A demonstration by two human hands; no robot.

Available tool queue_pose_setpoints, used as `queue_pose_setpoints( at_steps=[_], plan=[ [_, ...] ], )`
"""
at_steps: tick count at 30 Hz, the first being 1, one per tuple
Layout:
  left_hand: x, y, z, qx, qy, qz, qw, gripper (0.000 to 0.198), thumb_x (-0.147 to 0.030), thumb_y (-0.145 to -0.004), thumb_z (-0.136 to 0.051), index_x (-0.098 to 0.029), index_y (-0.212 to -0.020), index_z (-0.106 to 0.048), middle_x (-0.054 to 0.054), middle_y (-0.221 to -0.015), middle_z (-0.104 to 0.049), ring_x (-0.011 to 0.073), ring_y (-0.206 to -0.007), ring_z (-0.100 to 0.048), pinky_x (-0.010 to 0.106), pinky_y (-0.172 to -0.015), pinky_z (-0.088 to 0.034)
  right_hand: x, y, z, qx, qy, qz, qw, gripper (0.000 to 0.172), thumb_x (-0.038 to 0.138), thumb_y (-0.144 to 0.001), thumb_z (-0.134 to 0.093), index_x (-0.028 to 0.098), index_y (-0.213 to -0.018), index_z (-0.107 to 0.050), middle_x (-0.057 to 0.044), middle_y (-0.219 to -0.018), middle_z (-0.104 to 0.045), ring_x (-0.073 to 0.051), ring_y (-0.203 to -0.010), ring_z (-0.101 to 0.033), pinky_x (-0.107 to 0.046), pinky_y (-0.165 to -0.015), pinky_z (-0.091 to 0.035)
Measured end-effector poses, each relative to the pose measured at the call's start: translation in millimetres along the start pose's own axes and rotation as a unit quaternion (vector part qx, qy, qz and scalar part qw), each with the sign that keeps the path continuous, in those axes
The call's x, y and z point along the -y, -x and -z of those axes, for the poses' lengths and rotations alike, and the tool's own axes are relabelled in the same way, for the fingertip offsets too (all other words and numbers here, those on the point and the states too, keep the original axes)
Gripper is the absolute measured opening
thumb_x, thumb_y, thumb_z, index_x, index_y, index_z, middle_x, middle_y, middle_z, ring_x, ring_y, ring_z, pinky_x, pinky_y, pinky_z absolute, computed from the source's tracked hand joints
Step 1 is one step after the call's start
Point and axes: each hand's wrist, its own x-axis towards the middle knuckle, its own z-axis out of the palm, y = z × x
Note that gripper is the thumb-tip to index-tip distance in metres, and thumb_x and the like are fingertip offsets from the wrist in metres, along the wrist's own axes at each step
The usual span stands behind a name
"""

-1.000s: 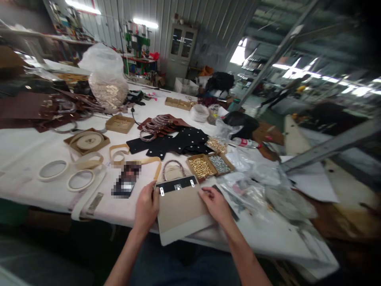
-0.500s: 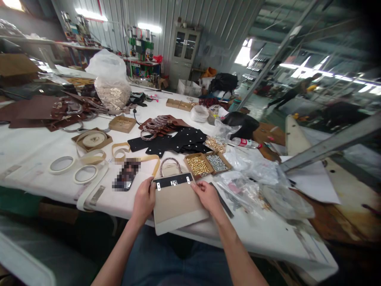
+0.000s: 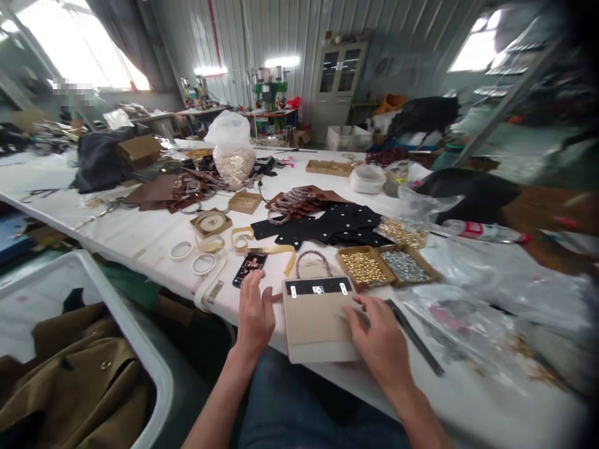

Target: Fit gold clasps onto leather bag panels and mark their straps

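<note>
A small beige handbag with a black strip and metal fittings along its top rests at the table's front edge, its round handle pointing away from me. My left hand is apart from the bag, to its left, with thumb and fingers spread, just in front of a phone. At the bag's right edge is my right hand, thumb and bent fingers apart, the thumb at the beige front panel. Whether that thumb touches the panel is hard to make out.
Boxes of gold studs and silver studs stand behind the bag. Black pieces lie farther back, tape rolls to the left. A dark strip and plastic bags are at right. A white bin stands lower left.
My left hand has let go of the bag's left edge and opened beside it. My right hand's fingers have loosened at the right edge. The view has swung left, bringing the bin into sight.
</note>
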Motion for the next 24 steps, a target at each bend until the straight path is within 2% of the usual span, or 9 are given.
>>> queue_pose_setpoints(
  at_steps=[3,6,9,11,14,16,19,21,24],
  plan=[
    [20,16,48.2,-0.061,0.026,0.151,0.986,0.033,-0.038,-0.118,-0.057,-0.02,-0.143,-0.066,0.016,-0.136,-0.075,0.031,-0.126,-0.073,0.053,-0.117,-0.057,11,10,-1,0.014,-0.032,0.027,0.999,0.027,0.047,-0.115,-0.062,0.027,-0.133,-0.067,-0.013,-0.127,-0.075,-0.035,-0.117,-0.072,-0.053,-0.106,-0.058],
    [50,40,101.4,-0.127,0.051,0.303,0.943,0.041,-0.053,-0.112,-0.064,-0.019,-0.132,-0.073,0.012,-0.118,-0.081,0.0307,-0.113,-0.078,0.049,-0.109,-0.061,18,25,-5,0.031,-0.053,0.04,0.997,0.024,0.045,-0.115,-0.062,0.028,-0.131,-0.068,-0.013,-0.125,-0.076,-0.036,-0.116,-0.073,-0.054,-0.106,-0.059],
    [79,68,142.9,-0.157,0.017,0.373,0.914,0.049,-0.062,-0.099,-0.076,-0.02,-0.124,-0.079,0.008,-0.11,-0.083,0.0326,-0.109,-0.079,0.051,-0.108,-0.061,22,36,-10,0.044,-0.059,0.041,0.996,0.022,0.043,-0.115,-0.062,0.028,-0.13,-0.069,-0.013,-0.126,-0.076,-0.036,-0.116,-0.074,-0.055,-0.106,-0.06],
    [95,86,157.4,-0.143,0.005,0.411,0.9,0.056,-0.07,-0.091,-0.079,-0.021,-0.12,-0.081,0.007,-0.106,-0.084,0.0349,-0.108,-0.08,0.053,-0.107,-0.061,25,32,-13,0.051,-0.058,0.041,0.996,0.02,0.041,-0.115,-0.062,0.028,-0.129,-0.069,-0.012,-0.126,-0.077,-0.036,-0.117,-0.074,-0.054,-0.106,-0.06],
    [113,108,157.7,-0.103,0.014,0.45,0.887,0.07,-0.081,-0.078,-0.085,-0.021,-0.114,-0.083,0.008,-0.1,-0.085,0.0384,-0.103,-0.08,0.054,-0.102,-0.062,36,-3,-14,0.072,-0.059,0.057,0.994,0.019,0.036,-0.114,-0.061,0.027,-0.128,-0.069,-0.013,-0.128,-0.077,-0.035,-0.121,-0.073,-0.052,-0.107,-0.059],
    [118,115,148.0,-0.084,0.034,0.465,0.881,0.077,-0.086,-0.073,-0.086,-0.02,-0.114,-0.084,0.009,-0.097,-0.085,0.0389,-0.102,-0.081,0.054,-0.101,-0.062,49,-45,-15,0.091,-0.047,0.067,0.992,0.019,0.033,-0.112,-0.062,0.025,-0.127,-0.071,-0.013,-0.126,-0.077,-0.034,-0.12,-0.073,-0.05,-0.107,-0.058],
    [115,115,130.4,-0.078,0.08,0.469,0.876,0.083,-0.088,-0.073,-0.087,-0.019,-0.117,-0.082,0.01,-0.1,-0.085,0.0368,-0.104,-0.08,0.049,-0.101,-0.062,73,-120,-26,0.134,-0.015,0.079,0.988,0.016,0.031,-0.11,-0.066,0.023,-0.12,-0.075,-0.01,-0.119,-0.079,-0.029,-0.11,-0.073,-0.042,-0.101,-0.056],
    [108,111,122.1,-0.084,0.104,0.463,0.876,0.082,-0.088,-0.074,-0.087,-0.018,-0.118,-0.082,0.01,-0.102,-0.085,0.035,-0.105,-0.08,0.046,-0.099,-0.062,93,-165,-43,0.174,0.001,0.093,0.98,0.015,0.032,-0.11,-0.067,0.022,-0.118,-0.076,-0.008,-0.117,-0.079,-0.025,-0.107,-0.073,-0.036,-0.096,-0.054],
    [97,107,116.8,-0.091,0.119,0.462,0.874,0.083,-0.089,-0.072,-0.087,-0.018,-0.115,-0.083,0.011,-0.102,-0.085,0.0345,-0.103,-0.08,0.043,-0.095,-0.063,125,-217,-86,0.252,0.035,0.123,0.959,0.019,0.032,-0.11,-0.069,0.022,-0.122,-0.078,-0.009,-0.124,-0.08,-0.024,-0.109,-0.074,-0.032,-0.092,-0.052]
  ],
)
